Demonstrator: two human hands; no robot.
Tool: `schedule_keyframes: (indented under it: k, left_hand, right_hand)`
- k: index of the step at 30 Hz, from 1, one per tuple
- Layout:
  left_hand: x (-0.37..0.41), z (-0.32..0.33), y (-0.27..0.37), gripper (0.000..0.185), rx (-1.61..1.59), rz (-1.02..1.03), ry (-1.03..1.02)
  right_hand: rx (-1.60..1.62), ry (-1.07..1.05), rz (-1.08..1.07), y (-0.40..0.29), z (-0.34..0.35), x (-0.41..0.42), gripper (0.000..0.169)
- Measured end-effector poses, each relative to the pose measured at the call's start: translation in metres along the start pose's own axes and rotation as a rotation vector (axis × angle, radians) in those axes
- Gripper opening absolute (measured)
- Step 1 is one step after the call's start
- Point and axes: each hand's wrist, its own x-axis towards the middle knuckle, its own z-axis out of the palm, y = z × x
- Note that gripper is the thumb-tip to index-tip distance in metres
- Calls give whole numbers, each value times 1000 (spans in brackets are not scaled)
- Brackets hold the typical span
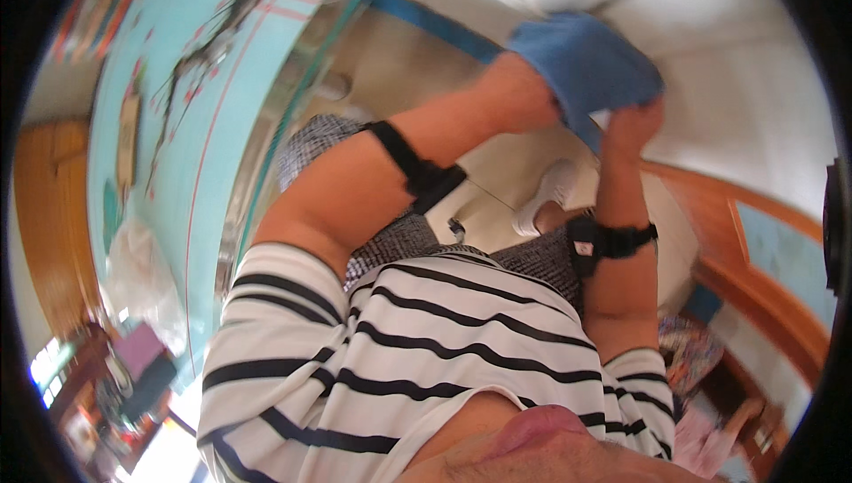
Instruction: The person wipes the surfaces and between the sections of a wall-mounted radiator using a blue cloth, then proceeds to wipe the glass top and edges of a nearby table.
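A plain blue cloth [589, 60], blurred and bunched, is at the upper middle of the head view, in front of a white surface. My left hand [532, 87] grips its left part; the cloth covers most of the fingers. Lower down at the right corner of the cloth, my right hand [639, 120] is closed on it, its fingers blurred. A small bright gap shows between the cloth and my right wrist. Black straps with small black units circle both forearms.
Along the left runs a table with a light blue printed cover [219, 84] and a glass-like edge; a clear plastic bag [143, 277] lies on it. A white shoe [549, 197] is on the floor beneath my arms. Orange-brown wooden furniture [752, 283] stands at the right.
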Motion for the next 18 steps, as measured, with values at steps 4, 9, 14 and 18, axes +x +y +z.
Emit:
schedule_keyframes:
  k: [4, 9, 14, 18]
  left_hand:
    - [0, -1, 7, 41, -105, -55, -58]
    - [3, -19, 47, 51, -164, 221, 128]
    - [-13, 2, 44, 43, -43, 172, -363]
    - [-25, 10, 29, 33, 178, 77, -501]
  right_hand:
    - [806, -223, 450, -41, -10, -16, 46]
    - [1246, -522, 676, -69, -51, -28, 56]
    - [1479, -747, 480, -111, -59, -31, 60]
    - [1549, -802, 364, -128, -57, -26, 63]
